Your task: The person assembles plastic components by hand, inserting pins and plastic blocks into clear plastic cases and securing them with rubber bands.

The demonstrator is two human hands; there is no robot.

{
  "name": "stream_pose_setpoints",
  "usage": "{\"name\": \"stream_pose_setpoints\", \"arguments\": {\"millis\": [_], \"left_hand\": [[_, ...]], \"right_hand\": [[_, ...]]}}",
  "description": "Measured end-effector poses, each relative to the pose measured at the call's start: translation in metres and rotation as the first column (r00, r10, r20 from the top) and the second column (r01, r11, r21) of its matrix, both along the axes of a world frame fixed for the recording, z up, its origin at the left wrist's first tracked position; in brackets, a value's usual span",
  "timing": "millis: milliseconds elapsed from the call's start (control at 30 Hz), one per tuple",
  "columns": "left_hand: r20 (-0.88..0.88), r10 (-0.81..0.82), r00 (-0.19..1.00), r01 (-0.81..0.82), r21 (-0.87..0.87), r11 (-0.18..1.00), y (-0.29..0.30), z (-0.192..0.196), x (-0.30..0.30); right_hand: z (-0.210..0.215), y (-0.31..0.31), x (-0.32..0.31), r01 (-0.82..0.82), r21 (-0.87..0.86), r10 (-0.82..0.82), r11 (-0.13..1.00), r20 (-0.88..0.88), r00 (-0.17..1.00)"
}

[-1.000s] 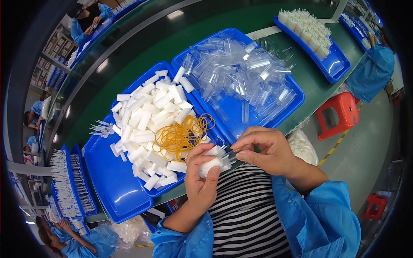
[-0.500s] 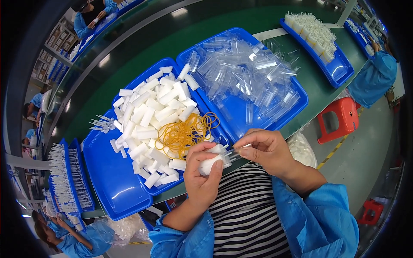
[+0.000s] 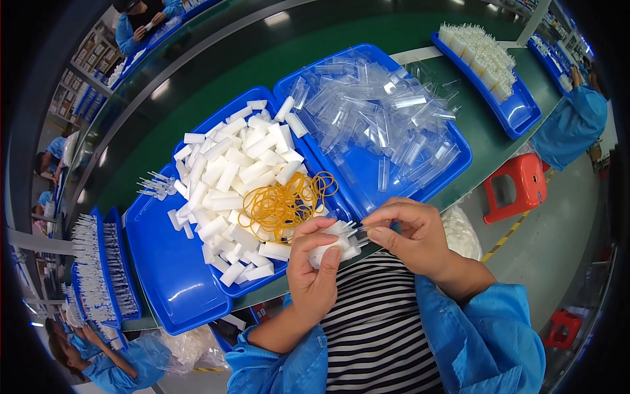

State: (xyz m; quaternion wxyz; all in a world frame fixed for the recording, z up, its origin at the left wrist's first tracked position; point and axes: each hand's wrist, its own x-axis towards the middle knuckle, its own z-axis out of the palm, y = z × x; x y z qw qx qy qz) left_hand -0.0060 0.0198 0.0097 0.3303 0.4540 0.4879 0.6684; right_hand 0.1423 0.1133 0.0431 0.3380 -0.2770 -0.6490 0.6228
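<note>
My left hand [image 3: 312, 276] is closed around a small bundle of white pieces [image 3: 340, 238], held low in front of my striped shirt. Thin pale tubes stick out of the bundle toward the right. At those tube ends, the thumb and forefinger of my right hand [image 3: 413, 238] pinch together on a thin clear piece, too small to make out fully. Just beyond my left hand, a tangle of yellow rubber bands [image 3: 282, 207] lies on a heap of white foam blocks [image 3: 230, 161]. Clear plastic pieces [image 3: 374, 108] are piled up beyond my right hand.
One blue tray [image 3: 164, 262] holds the foam and several thin tubes [image 3: 156, 186]; another blue tray [image 3: 420, 190] holds the clear pieces. Filled trays [image 3: 522, 108] stand along the green bench [image 3: 479, 144]. A red stool [image 3: 518, 188] is at right. Co-workers in blue sit around.
The bundle has turned slightly in my left hand, showing more tube ends. My right fingers have shifted a little to the right, still pinching at the tubes.
</note>
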Motion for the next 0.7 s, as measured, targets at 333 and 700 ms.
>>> {"name": "stream_pose_setpoints", "arguments": {"millis": [333, 700], "left_hand": [[0.028, -0.069, 0.997, 0.072, -0.097, 0.993, 0.000, -0.001, -0.003], [-0.110, 0.012, 0.994, -0.014, -0.024, 1.000, 0.001, -0.001, -0.002]], "right_hand": [[0.002, 0.002, 0.002, 0.077, 0.353, -0.092, 0.933, 0.026, 0.995], [0.008, 0.005, 0.004, 0.020, 0.504, -0.131, 0.863, 0.186, 0.974]]}}
